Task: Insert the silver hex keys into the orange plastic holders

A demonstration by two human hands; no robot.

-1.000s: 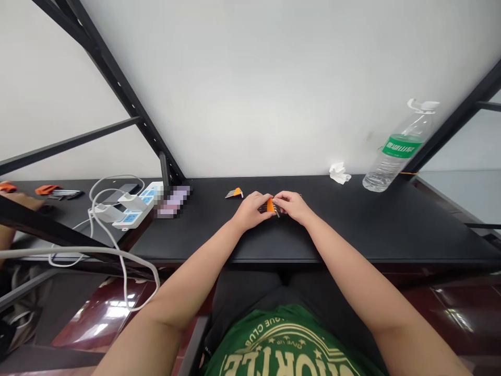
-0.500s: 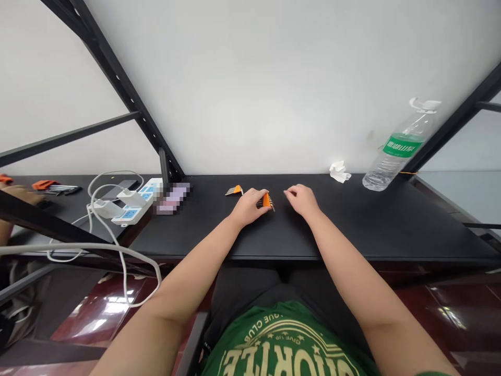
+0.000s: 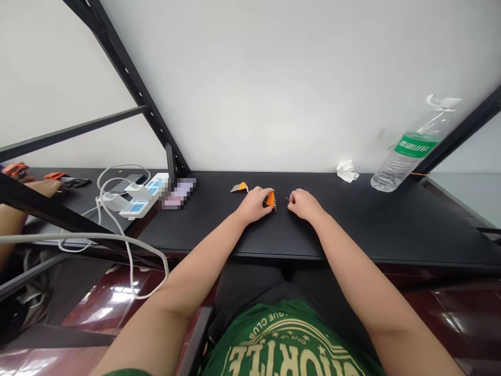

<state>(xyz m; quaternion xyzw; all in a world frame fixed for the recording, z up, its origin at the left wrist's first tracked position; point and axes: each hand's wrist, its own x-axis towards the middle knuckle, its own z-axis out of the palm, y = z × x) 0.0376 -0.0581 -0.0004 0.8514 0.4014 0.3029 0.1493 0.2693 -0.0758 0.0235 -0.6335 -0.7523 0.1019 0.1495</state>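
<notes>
Between the thumb and fingers of my left hand point(image 3: 256, 206) is an orange holder point(image 3: 271, 199) with several small metal pieces along its right side. My right hand point(image 3: 303, 204) is closed, a short way to the right, pinching a thin dark metal piece point(image 3: 287, 198) whose tip points left. The two hands do not touch. Behind my left hand, a second orange holder point(image 3: 243, 186) with several metal keys lies on the black table point(image 3: 352, 224).
A white power strip point(image 3: 145, 201) with plugs and looping white cables is at the left, beside a blurred phone point(image 3: 179, 193). Crumpled tissue point(image 3: 346, 171) and a large plastic bottle point(image 3: 410, 146) stand at the back right. Another person's arm point(image 3: 15, 214) shows at far left.
The view has shifted slightly. A thin metal piece now shows at my right fingertips. At far left, the other person's hand has moved and an orange item shows there more fully.
</notes>
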